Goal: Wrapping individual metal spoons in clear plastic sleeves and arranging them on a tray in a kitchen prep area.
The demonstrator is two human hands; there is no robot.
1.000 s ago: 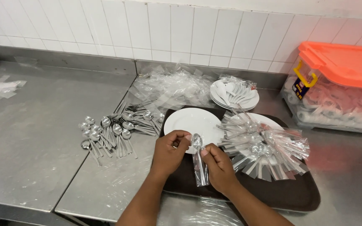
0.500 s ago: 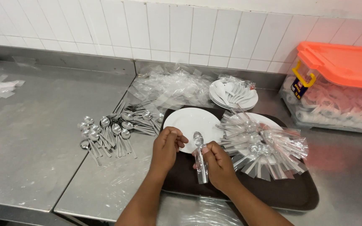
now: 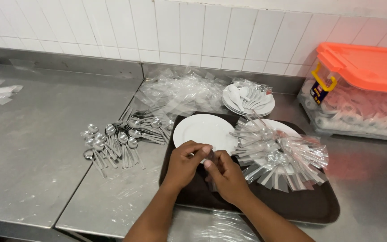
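Over the near edge of a dark brown tray [image 3: 310, 208], the left hand [image 3: 185, 163] and the right hand [image 3: 227, 177] meet with their fingertips together, pinching a thin clear plastic sleeve [image 3: 211, 157] between them; the fingers of both hands are curled in close, nearly shut, and only a small part of the sleeve shows, so whether a spoon sits inside it cannot be told. Just beyond the hands, a bare white plate [image 3: 202, 131] rests at the left end of the tray. To its right lies a second plate [image 3: 287, 130] heaped with a fan of wrapped spoons [image 3: 278, 154], their clear sleeves spreading outward over the tray. Behind the tray, a stack of white plates [image 3: 248, 99] carries white plastic spoons, and beside it spreads a loose pile of empty clear sleeves [image 3: 180, 92]. Left of the tray, a cluster of bare metal spoons [image 3: 119, 136] lies on the steel desk [image 3: 36, 148], bowls toward the left, handles toward the tray. At far right stands a clear storage box with an orange lid [image 3: 366, 67], holding more wrapped pieces. White tiles [image 3: 157, 27] back the desk.
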